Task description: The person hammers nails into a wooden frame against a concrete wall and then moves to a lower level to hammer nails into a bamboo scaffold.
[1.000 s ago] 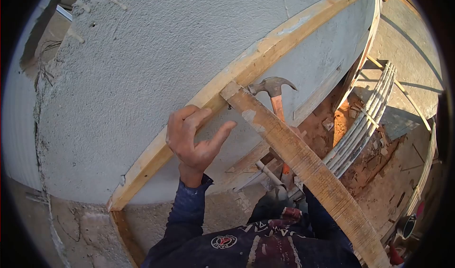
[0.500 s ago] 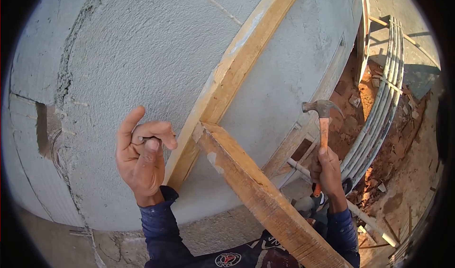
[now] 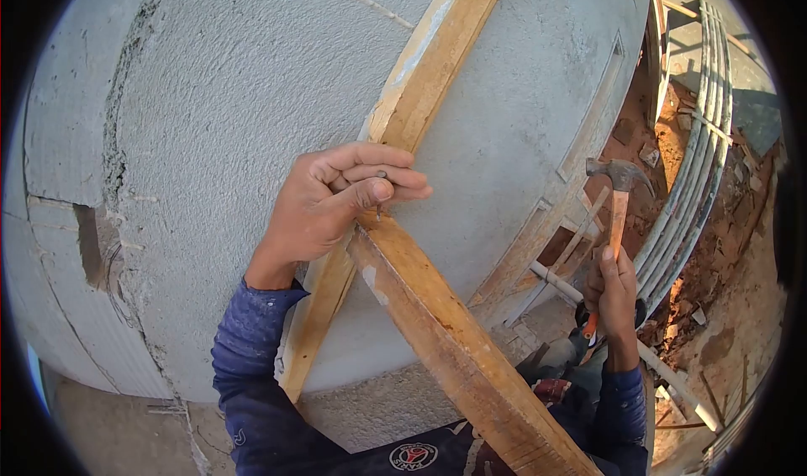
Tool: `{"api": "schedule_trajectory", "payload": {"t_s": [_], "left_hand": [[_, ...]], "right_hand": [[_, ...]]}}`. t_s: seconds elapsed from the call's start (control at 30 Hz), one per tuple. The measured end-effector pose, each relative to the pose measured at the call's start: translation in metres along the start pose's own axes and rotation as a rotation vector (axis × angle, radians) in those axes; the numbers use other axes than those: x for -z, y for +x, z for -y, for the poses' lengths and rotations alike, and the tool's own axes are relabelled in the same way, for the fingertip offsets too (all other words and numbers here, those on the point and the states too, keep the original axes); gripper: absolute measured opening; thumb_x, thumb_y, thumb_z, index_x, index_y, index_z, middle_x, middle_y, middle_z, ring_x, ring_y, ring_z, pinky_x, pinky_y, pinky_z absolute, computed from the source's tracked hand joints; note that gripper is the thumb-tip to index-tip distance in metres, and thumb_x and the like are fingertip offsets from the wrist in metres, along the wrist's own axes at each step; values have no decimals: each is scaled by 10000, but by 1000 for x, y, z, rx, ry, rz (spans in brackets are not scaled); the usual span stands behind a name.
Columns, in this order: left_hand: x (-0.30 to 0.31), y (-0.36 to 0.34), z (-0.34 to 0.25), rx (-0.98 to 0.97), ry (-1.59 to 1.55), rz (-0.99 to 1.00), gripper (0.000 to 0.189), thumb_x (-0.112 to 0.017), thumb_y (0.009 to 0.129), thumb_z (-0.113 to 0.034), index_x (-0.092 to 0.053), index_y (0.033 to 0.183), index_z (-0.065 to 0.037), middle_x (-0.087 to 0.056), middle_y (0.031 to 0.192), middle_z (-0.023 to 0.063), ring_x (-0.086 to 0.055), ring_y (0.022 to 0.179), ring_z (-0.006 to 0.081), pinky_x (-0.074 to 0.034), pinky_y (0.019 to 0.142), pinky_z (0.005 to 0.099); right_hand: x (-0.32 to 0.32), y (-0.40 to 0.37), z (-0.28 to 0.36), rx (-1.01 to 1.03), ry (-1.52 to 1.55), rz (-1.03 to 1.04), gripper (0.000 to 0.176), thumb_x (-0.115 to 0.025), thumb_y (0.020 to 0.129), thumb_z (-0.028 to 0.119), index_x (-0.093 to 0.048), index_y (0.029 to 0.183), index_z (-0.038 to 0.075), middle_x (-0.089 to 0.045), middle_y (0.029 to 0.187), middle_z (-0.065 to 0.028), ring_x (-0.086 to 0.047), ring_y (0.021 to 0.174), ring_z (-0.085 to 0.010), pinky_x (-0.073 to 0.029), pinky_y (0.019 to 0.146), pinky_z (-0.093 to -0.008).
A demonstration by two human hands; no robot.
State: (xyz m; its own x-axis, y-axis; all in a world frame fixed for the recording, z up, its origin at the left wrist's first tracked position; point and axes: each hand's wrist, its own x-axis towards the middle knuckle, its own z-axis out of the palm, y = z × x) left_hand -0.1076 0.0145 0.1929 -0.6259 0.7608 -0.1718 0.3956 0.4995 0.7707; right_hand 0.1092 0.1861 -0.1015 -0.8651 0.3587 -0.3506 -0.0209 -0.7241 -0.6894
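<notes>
My left hand point(image 3: 324, 194) pinches a nail point(image 3: 379, 209) between thumb and fingers. The nail stands roughly upright, its tip at the top end of a slanting wooden beam point(image 3: 454, 329). That end meets a long timber point(image 3: 433, 72) lying along the grey wall, and my left hand hides part of the joint. Off to the right, my right hand point(image 3: 611, 295) is closed round the orange handle of a claw hammer point(image 3: 619, 203). The hammer's metal head is up, apart from the beam and the nail.
The rough grey wall point(image 3: 227, 97) fills the left and middle. At the right lie a bundle of long pipes point(image 3: 693, 173), reddish soil with rubble point(image 3: 664, 308) and a pale pole point(image 3: 681, 392). The beam slopes down past my body.
My left hand has moved right to the joint of the two timbers, bringing the nail onto the beam's end. The hammer in my right hand has shifted a little to the right.
</notes>
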Motion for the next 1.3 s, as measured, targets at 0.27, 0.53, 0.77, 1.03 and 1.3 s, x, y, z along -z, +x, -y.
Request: {"api": "schedule_trajectory", "payload": {"t_s": [0.27,0.53,0.77,1.03,1.3], "left_hand": [[11,5,-12,195,200,172,237,-672,958,-205,-738,1054,2,-764,948,140,-758,853,210,-619,756,313],[7,13,-22,193,498,191,233,-707,936,-252,-785,995,-41,-755,783,37,-693,688,111,-562,670,267],[4,14,-29,59,638,290,205,-700,934,-231,-786,967,-48,-748,774,34,-680,691,115,-550,673,279],[6,12,-23,32,629,245,198,-692,929,-228,-782,939,-53,-735,766,43,-678,700,145,-539,691,310],[6,13,-23,-18,665,291,217,-704,917,-262,-787,948,-64,-737,794,63,-684,731,163,-534,706,325]], "right_hand": [[-23,-8,-5,51,-64,199,310,-507,1055,397,-457,994,98,-344,616,76,-299,470,-21,-236,409,-216],[-43,-17,18,101,-47,312,346,-440,1079,378,-480,1178,48,-357,640,73,-290,493,-23,-255,447,-206],[-83,-13,30,330,-158,449,432,-391,1089,403,-513,1205,5,-429,645,42,-370,526,-48,-320,504,-240],[-102,-7,26,344,-87,513,375,-415,1079,404,-492,1041,39,-426,646,27,-391,548,-61,-331,515,-249],[-106,-5,21,359,-140,560,331,-426,1084,347,-484,996,34,-443,643,-5,-423,543,-102,-355,517,-298]]}}
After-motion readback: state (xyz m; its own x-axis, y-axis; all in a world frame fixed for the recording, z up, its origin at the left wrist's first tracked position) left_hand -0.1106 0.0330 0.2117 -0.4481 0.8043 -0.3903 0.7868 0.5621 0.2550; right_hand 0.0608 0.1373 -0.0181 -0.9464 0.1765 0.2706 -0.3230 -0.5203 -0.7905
